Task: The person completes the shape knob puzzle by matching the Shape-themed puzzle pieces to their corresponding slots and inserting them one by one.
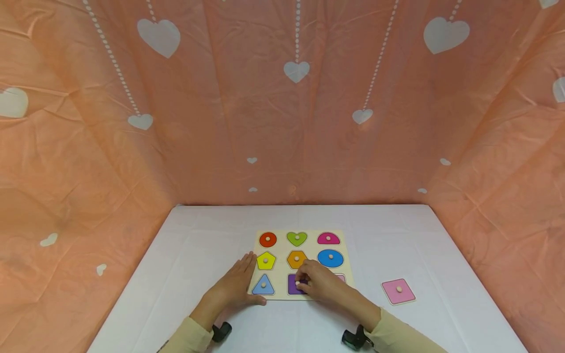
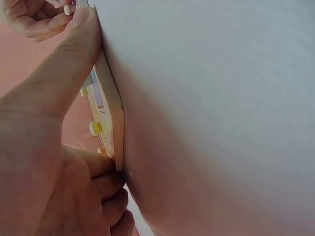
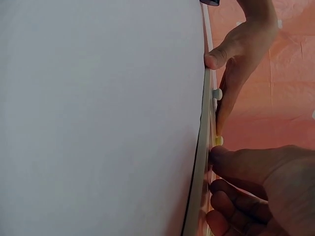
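A wooden shape puzzle board (image 1: 280,296) lies flat on the white table. My right hand (image 1: 324,283) pinches the small knob of the purple square piece (image 1: 292,284) in the board's front row; the hand hides part of that piece. My left hand (image 1: 236,282) rests against the board's left side, fingers extended along the edge and thumb at the front edge; the left wrist view shows that thumb (image 2: 74,64) touching the rim. Apart from the board, to the right, lies a pink rounded-square piece (image 1: 393,294) with a knob.
Other knobbed pieces sit in the board, among them a blue triangle (image 1: 263,290), a yellow pentagon (image 1: 266,265), an orange hexagon (image 1: 292,264) and a blue oval (image 1: 338,261). A pink area (image 1: 342,278) shows behind my right wrist. Orange cloth (image 1: 291,147) surrounds the table (image 1: 198,235).
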Motion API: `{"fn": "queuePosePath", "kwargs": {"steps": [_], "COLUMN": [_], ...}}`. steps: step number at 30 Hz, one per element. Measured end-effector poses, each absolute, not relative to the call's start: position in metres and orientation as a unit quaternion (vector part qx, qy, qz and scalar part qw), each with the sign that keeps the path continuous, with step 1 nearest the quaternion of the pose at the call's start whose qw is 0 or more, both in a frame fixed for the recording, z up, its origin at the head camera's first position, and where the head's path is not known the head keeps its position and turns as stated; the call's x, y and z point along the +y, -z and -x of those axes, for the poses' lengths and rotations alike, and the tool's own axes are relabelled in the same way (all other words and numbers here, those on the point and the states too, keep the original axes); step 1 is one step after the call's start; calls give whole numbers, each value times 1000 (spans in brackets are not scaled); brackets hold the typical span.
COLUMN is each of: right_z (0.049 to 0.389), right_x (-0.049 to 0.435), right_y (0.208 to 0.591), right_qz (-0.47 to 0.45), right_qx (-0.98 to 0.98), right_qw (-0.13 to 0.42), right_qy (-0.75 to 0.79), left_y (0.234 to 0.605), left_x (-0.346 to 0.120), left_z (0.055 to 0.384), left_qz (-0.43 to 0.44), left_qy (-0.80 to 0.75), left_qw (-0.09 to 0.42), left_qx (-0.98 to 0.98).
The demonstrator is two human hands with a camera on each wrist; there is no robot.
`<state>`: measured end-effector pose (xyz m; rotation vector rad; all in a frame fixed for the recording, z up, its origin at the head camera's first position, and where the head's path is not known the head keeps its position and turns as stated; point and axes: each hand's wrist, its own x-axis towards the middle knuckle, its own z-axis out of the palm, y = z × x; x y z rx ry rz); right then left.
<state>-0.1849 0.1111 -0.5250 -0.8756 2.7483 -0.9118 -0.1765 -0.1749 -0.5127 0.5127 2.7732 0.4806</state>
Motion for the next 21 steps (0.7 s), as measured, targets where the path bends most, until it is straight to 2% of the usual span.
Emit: {"fn": "queuePosePath", "kwargs": {"steps": [11, 21], "right_z": [182, 182], "right_x": [121, 140], "right_y": [523, 520], "right_qz": [267, 268], "right_qx": [914, 900], "right_qw": [75, 40], "right_qy": [297, 341], "left_y": [512, 511], "left_x": [-174, -174], "left_z": [175, 174], "left_qz": [-175, -179], "left_qy": [-160, -164], "left_qw": [141, 140], "left_qx": [961, 960]}}
